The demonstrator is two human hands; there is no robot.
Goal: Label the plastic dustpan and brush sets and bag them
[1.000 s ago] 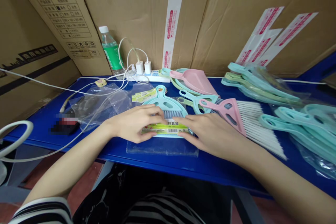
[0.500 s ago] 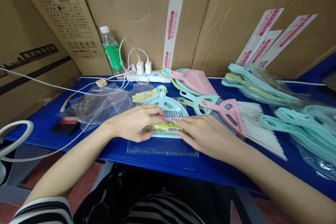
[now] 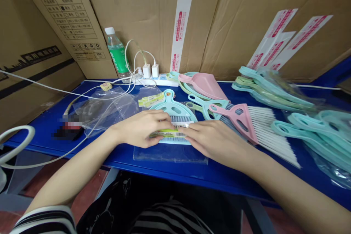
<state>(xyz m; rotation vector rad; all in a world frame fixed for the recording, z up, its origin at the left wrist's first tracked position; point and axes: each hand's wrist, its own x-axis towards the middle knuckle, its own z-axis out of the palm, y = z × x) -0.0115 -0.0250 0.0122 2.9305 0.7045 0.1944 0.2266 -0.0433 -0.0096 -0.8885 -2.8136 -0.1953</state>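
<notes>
A light-blue dustpan and brush set [image 3: 172,108] lies on a clear plastic bag [image 3: 170,155] near the table's front edge. Across its bristles is a yellow-green and white label [image 3: 175,134]. My left hand [image 3: 145,128] pinches the label's left end, thumb below and fingers curled above. At the right end, the fingertips of my right hand [image 3: 211,137] are pressed together on the label. Just right of the set lie a pink brush [image 3: 244,122] and a light-blue brush [image 3: 212,107].
More labels [image 3: 150,99] and loose plastic bags [image 3: 109,108] lie left of the set. Behind are a pink dustpan [image 3: 205,84], a power strip [image 3: 161,81] and a bottle [image 3: 117,55]. Bagged sets [image 3: 309,131] lie at right. Cables cross the left side; cardboard boxes [image 3: 153,18] stand behind.
The label between my hands has tilted and lies flatter against the brush, with more of its white part showing. My fingers have shifted only slightly.
</notes>
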